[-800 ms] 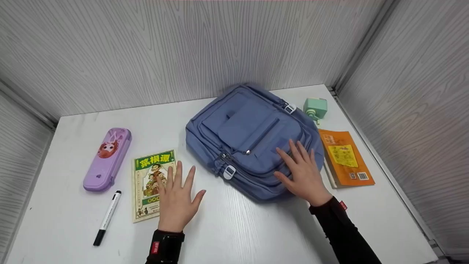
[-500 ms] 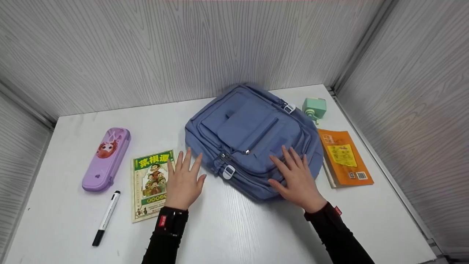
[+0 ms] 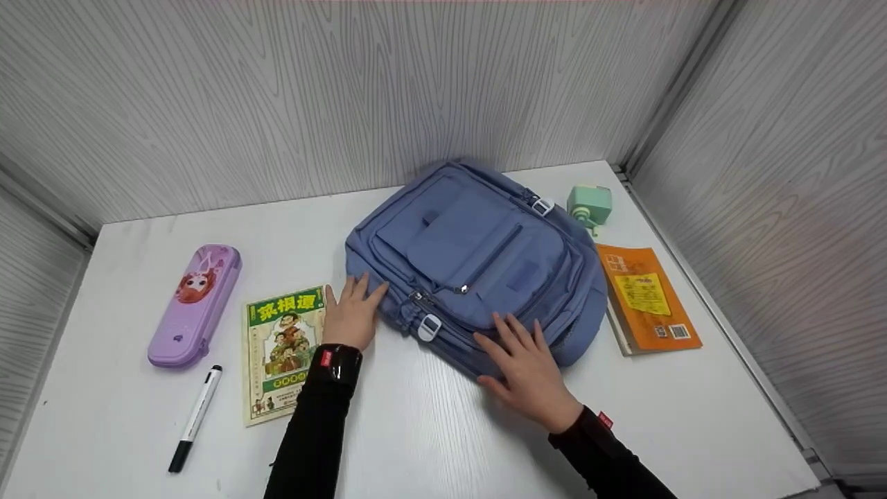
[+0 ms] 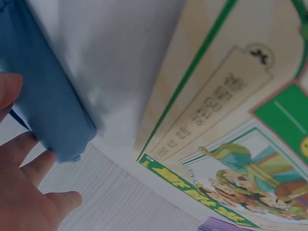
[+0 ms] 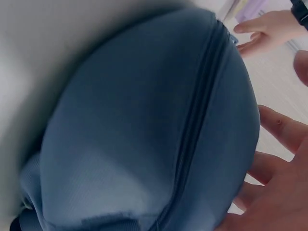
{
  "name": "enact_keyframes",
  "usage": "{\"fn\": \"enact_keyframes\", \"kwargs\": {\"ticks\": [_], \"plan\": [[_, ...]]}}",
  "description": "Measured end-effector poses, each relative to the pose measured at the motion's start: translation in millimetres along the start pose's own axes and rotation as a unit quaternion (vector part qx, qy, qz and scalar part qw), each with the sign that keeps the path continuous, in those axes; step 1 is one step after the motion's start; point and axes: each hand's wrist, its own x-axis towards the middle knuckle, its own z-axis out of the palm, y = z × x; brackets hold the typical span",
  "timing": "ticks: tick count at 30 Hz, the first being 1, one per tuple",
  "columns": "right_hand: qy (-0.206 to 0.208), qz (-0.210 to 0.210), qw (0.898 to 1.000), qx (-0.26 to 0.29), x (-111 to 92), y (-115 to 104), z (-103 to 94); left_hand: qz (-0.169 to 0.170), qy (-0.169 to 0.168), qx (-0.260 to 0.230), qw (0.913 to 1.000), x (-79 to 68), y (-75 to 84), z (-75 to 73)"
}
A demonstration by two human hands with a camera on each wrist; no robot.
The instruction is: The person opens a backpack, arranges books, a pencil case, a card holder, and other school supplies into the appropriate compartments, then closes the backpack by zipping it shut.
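A blue backpack [image 3: 471,256] lies on the white table, turned at an angle, its front pocket zipper facing up. At its left corner is my left hand [image 3: 352,319], fingers spread, fingertips right at the fabric. My right hand [image 3: 530,374] reaches over the lower front edge with its fingers extended and parted. In the left wrist view the left hand [image 4: 29,187] shows beside the bag's blue side [image 4: 48,86]. The right wrist view has the right hand's fingers [image 5: 284,127] along the bag's curved, zippered side [image 5: 139,120].
Left of the bag lie a green-and-yellow comic book [image 3: 284,353], partly under the left forearm in view, a purple pencil case [image 3: 194,305] and a white marker [image 3: 196,416]. On the right are an orange book [image 3: 651,298] and a mint-green pencil sharpener [image 3: 589,204]. Walls stand behind and beside.
My left hand has moved forward and slightly right from over the comic book to the bag's left corner. My right hand has slid left and down toward the bag's lower edge.
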Motion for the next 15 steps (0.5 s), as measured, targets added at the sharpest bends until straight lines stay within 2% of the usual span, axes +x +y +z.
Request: {"fn": "enact_keyframes", "kwargs": {"ticks": [5,15], "plan": [[0.021,-0.007,0.999,-0.044,0,2,7.8,-0.006,0.007,0.027,0.9996,-0.5,-2.3,5.3],[0.062,-0.028,0.997,-0.044,-2,11,15.6,-0.022,0.012,0.036,0.9990,-5.3,-1.0,8.3]]}}
